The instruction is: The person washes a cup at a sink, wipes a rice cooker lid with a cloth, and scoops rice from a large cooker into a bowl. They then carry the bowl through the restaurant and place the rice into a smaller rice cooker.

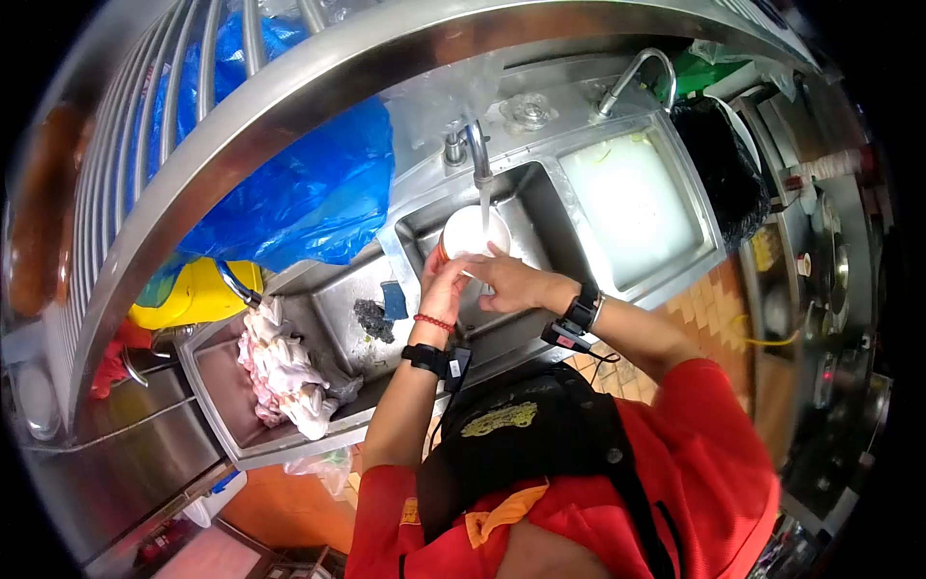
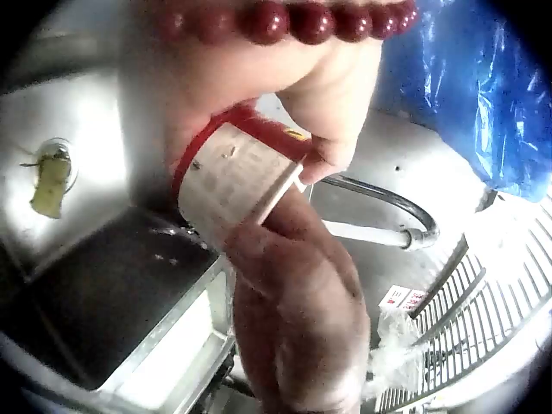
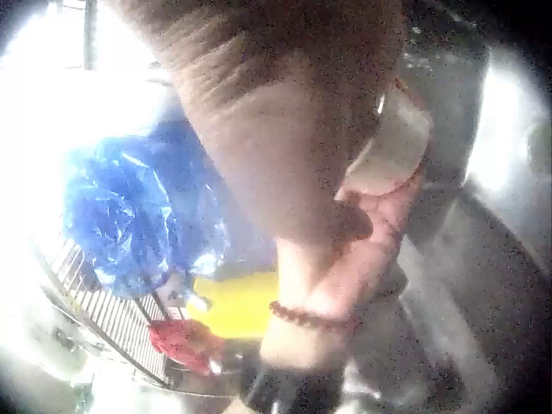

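Note:
Under the running tap (image 1: pixel 477 154), both hands are at a white round tub (image 1: pixel 468 232), tilted over the middle sink basin. The left wrist view shows a red band and a printed label on its side. My left hand (image 1: pixel 441 287), with a red bead bracelet at the wrist, grips the tub around its outside. The right hand (image 1: pixel 521 285) has its fingers inside the tub's mouth and its thumb at the rim, as seen in the left wrist view; those fingertips are hidden. In the right wrist view the right hand covers part of the tub (image 3: pixel 392 151).
Raw poultry (image 1: pixel 289 372) lies in the left basin, with a dark scouring pad (image 1: pixel 372 320) and blue sponge (image 1: pixel 394 300) beside it. Cloudy water (image 1: pixel 632 212) fills the right basin. A steel rack (image 1: pixel 376 63) and blue bag (image 1: pixel 299 193) overhang the back left.

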Demonstrator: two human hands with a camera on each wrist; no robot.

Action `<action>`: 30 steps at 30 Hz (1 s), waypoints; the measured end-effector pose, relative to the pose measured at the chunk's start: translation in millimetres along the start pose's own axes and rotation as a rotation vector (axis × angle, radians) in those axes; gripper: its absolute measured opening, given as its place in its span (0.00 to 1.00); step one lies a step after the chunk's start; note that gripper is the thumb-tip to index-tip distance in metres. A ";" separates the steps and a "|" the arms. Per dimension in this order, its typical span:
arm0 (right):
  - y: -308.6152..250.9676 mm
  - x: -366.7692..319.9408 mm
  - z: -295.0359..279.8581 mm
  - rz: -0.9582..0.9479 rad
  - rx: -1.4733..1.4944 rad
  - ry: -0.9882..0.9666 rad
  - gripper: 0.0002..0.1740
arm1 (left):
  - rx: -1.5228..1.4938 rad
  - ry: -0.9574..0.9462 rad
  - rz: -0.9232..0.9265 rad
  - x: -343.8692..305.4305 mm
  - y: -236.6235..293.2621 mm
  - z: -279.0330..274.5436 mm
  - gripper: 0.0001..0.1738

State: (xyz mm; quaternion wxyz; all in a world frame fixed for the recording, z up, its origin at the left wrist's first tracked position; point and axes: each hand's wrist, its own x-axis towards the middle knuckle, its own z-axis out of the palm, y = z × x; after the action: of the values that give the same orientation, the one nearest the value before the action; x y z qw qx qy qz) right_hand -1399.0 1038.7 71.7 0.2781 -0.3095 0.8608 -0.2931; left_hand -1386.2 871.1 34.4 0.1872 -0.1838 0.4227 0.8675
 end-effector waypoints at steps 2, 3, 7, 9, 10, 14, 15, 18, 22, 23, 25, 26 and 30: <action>-4.4 2.3 -4.2 -0.050 -0.096 0.018 0.43 | -0.011 -0.032 -0.054 -2.5 0.7 -8.8 0.30; -8.4 4.6 -9.1 -0.104 -0.196 0.033 0.42 | -0.008 -0.034 -0.057 -3.4 0.6 -10.3 0.30; 3.3 21.5 -6.4 0.135 -0.591 0.033 0.39 | 0.032 -0.002 -0.094 7.8 0.8 -16.7 0.30; 7.7 25.0 -1.4 0.206 -0.698 -0.005 0.35 | 0.091 0.048 -0.045 9.1 -0.2 -17.6 0.30; -10.0 18.8 -15.4 0.229 -0.653 -0.143 0.33 | 0.109 0.070 -0.012 8.2 2.9 -14.4 0.30; -9.0 14.3 -14.4 0.210 0.186 -0.179 0.30 | 0.061 0.040 -0.025 7.7 0.3 -20.5 0.27; -2.8 18.0 -7.3 0.212 0.186 -0.171 0.30 | 0.008 -0.018 -0.083 9.6 -1.7 -28.0 0.26; 7.2 19.9 -7.2 -0.112 -0.104 0.061 0.33 | -0.054 -0.083 -0.159 12.3 -5.7 -29.5 0.23; 13.7 25.6 -6.1 0.174 -0.504 -0.032 0.34 | 0.059 -0.024 -0.078 13.2 -4.7 -12.3 0.26; 10.6 23.1 -5.8 0.238 -0.476 -0.133 0.33 | 0.102 0.016 -0.048 15.5 -6.7 -12.5 0.26; 0.1 16.3 -10.2 0.301 -0.448 -0.229 0.32 | 0.109 0.010 -0.036 15.9 -8.7 -10.0 0.24; -5.6 11.6 -11.8 0.265 -0.173 -0.099 0.26 | 0.114 0.013 -0.029 14.7 -9.0 -10.2 0.22; 15.1 20.2 0.4 0.012 0.272 0.006 0.30 | -0.003 -0.117 -0.218 16.3 -14.6 -25.3 0.16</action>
State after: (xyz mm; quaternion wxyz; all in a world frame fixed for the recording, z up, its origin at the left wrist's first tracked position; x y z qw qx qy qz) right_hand -1417.4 1034.2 55.3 0.3167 -0.2629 0.8157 -0.4064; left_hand -1389.1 861.9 2.4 0.3046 -0.1779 0.3874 0.8518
